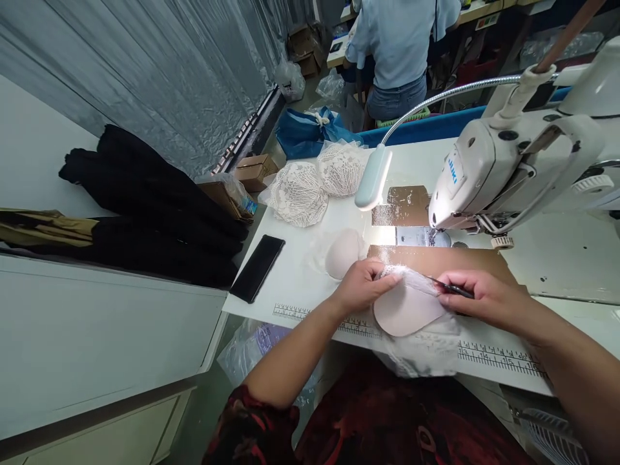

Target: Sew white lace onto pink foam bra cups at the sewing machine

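Observation:
A pale pink bra cup (409,312) with white lace along its top lies at the front edge of the sewing table. My left hand (365,284) pinches the lace edge on its left side. In my right hand (484,298) is a small dark pair of thread snips (458,290), the tip pointing left at the lace. Just left of my left hand rests a second, rounded cup (343,254), joined to sheer white fabric. More white lace (421,352) hangs over the table edge towards my lap. My right fingertips are close against the cup's right corner.
A white sewing machine (484,174) stands at the right, with a lit lamp (375,177) on a bendy neck. Lace cups (303,194) are piled at the back left, and a black phone (258,268) lies at the left edge. Another person (400,45) sits beyond the table.

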The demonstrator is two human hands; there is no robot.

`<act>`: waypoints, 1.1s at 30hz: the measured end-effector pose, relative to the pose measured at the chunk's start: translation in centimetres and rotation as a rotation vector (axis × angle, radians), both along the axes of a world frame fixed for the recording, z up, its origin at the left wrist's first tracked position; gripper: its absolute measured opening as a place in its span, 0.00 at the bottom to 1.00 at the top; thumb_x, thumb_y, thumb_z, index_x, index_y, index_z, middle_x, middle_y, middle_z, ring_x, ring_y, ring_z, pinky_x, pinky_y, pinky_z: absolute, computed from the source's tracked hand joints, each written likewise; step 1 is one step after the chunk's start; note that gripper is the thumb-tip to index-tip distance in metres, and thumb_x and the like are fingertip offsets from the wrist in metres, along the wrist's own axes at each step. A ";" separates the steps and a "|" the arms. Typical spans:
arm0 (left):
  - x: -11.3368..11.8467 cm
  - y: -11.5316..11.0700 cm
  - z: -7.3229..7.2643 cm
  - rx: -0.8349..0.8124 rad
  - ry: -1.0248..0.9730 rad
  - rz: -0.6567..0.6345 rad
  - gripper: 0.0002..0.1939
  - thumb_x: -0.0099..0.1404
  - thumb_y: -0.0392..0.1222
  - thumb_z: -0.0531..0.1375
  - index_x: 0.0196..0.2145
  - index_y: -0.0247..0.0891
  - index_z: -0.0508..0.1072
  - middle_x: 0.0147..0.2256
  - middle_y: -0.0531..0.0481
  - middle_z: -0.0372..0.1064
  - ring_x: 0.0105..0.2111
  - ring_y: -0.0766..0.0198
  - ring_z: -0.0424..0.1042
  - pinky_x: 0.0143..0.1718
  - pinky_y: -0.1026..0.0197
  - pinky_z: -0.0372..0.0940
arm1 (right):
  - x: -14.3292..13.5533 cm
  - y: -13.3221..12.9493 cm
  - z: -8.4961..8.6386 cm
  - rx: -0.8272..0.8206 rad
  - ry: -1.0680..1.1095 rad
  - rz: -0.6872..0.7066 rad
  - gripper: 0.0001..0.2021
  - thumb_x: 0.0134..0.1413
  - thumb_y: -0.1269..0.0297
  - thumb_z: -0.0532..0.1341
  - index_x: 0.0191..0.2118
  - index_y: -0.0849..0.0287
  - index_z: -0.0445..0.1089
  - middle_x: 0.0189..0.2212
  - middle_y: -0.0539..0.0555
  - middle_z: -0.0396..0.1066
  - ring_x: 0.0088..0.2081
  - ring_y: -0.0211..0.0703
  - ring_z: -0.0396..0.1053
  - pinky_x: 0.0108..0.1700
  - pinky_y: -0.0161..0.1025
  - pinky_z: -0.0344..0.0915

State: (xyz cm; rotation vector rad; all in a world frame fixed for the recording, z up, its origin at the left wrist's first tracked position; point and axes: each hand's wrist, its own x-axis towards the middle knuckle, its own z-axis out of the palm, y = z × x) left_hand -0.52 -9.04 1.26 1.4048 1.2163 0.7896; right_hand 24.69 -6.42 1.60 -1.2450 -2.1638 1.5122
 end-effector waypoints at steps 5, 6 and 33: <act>0.4 0.4 0.6 -0.174 -0.213 -0.022 0.20 0.58 0.55 0.67 0.29 0.33 0.72 0.29 0.51 0.66 0.29 0.68 0.65 0.31 0.64 0.59 | 0.8 -0.5 0.9 -0.084 0.022 -0.036 0.21 0.59 0.41 0.56 0.41 0.53 0.72 0.32 0.53 0.72 0.33 0.45 0.67 0.33 0.42 0.63; 0.5 0.3 0.7 -0.213 -0.260 -0.008 0.19 0.58 0.55 0.67 0.32 0.33 0.74 0.30 0.50 0.68 0.30 0.67 0.66 0.32 0.64 0.61 | 1.0 -0.7 1.1 -0.093 0.030 -0.103 0.22 0.59 0.40 0.55 0.44 0.52 0.72 0.32 0.53 0.73 0.32 0.46 0.68 0.32 0.42 0.64; 0.5 0.6 0.6 -0.076 -0.227 -0.152 0.16 0.65 0.48 0.63 0.43 0.32 0.79 0.41 0.43 0.75 0.40 0.61 0.72 0.43 0.62 0.64 | -2.9 -0.6 0.9 0.110 0.135 -0.290 0.19 0.59 0.43 0.58 0.43 0.53 0.72 0.35 0.53 0.74 0.35 0.46 0.70 0.35 0.42 0.65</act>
